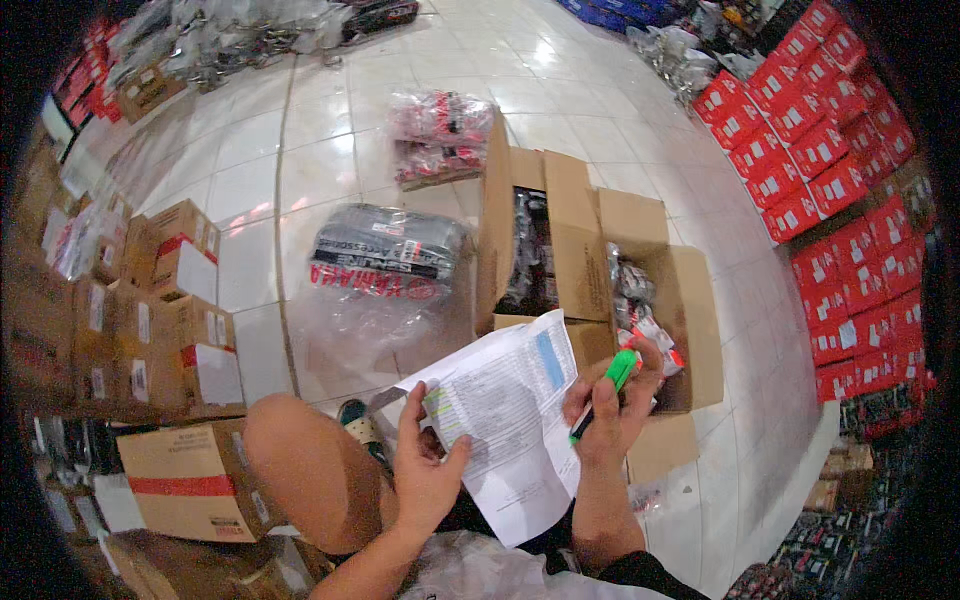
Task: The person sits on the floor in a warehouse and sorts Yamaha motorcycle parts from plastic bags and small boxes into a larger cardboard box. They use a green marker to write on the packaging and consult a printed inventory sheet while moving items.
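My left hand (427,480) grips the left edge of a printed paper sheet (517,435) between thumb and fingers. The sheet is creased and tilted above my lap; its printed rows carry several yellow-green highlighter strokes on the left, and a blue block shows near the top right. In my right hand (615,420) is a green highlighter pen (621,369), held slanting by the sheet's right edge, its dark lower end pointing down at the paper. Just beyond the sheet stands an open cardboard box (577,262) with dark plastic-wrapped items (529,247) inside.
Another open carton (701,330) holds bagged parts at right. A clear-plastic-wrapped dark Yamaha package (386,244) lies on the tiled floor (319,112), with red-printed packets (442,139) beyond. Cartons (187,472) crowd my left; red boxes (795,142) are stacked along the right.
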The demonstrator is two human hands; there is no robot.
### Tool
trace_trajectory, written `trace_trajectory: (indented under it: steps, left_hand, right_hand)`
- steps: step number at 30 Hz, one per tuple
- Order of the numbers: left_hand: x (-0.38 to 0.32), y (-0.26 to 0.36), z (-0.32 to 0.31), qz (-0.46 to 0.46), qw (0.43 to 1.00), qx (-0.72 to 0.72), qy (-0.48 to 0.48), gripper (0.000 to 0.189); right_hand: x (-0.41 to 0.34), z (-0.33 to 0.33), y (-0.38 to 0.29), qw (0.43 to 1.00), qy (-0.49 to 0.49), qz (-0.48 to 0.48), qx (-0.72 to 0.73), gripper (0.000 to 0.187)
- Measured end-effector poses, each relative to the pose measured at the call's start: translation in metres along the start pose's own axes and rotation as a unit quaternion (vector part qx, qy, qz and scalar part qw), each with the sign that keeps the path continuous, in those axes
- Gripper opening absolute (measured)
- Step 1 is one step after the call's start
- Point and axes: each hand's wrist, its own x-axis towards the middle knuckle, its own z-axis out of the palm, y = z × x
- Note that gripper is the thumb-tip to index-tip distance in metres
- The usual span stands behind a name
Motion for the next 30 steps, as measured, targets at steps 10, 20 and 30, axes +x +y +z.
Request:
trace_trajectory:
  steps: [10, 20, 30]
  left_hand:
    - [0.014, 0.004, -0.011, 0.034, 0.999, -0.002, 0.025, 0.083]
    - [0.025, 0.008, -0.013, 0.011, 0.999, -0.037, 0.028, 0.078]
    - [0.027, -0.012, -0.026, -0.019, 0.999, -0.008, 0.046, 0.079]
  right_hand:
    - [-0.017, -0.116, 0.12, 0.887, 0.043, 0.155, -0.433, 0.042]
    - [0.067, -0.119, 0.251, 0.806, -0.151, 0.267, -0.506, 0.079]
    - [0.142, -0.173, 0.233, 0.824, 0.138, 0.099, -0.541, 0.064]
